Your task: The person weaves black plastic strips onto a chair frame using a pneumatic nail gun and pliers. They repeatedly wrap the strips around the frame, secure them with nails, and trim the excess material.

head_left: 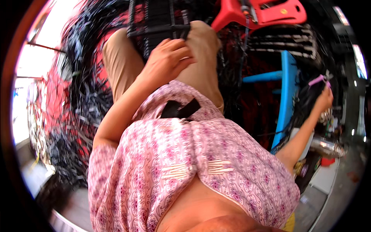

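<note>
Across my knees lies a black frame with dark bars and woven strips. Over its near edge hovers or rests my left hand, loosely bent, fingers apart from the thumb and nothing visible in them; whether it touches the frame I cannot tell. Far out to the right, my right hand is closed at the fingertips on a small purple strip-like thing. Its exact kind is too blurred to make out. Black strips hang beside that hand, near a blue plastic stool.
Heaps of loose black strips cover the left side over something red. A red plastic stool stands ahead on the right, with a tool with an orange part on it. A metal cylinder and small items lie below my right hand.
</note>
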Tool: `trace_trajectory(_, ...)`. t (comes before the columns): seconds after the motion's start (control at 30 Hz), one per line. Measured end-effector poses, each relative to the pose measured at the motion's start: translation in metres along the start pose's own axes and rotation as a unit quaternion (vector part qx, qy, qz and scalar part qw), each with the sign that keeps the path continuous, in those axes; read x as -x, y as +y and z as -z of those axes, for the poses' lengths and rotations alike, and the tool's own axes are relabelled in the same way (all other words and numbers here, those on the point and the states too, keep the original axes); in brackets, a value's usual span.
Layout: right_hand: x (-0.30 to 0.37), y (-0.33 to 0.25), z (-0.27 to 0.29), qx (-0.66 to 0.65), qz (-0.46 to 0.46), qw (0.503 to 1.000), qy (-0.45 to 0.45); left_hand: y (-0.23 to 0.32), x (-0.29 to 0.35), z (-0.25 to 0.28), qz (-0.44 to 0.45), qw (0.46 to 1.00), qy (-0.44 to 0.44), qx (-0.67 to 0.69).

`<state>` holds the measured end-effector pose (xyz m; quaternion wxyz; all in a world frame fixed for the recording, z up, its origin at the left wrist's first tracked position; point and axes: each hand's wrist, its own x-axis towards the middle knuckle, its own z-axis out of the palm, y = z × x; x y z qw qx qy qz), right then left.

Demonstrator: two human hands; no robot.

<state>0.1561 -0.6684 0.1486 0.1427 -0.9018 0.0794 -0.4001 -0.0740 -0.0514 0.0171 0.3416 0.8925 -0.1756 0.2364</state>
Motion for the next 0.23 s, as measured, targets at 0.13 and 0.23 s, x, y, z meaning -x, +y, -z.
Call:
trace_trajectory(0.13, 0.090, -0.148, 0.047, -0.515, -0.141, 0.832, -0.148, 0.024, -0.023, -0.032, 0.091, 0.962, 0.006, 0.258)
trace_trajectory(0.23, 0.193, -0.233, 0.029, -0.597, -0.107, 0.765, -0.215, 0.041, -0.031, -0.059, 0.171, 0.858, -0.034, 0.483)
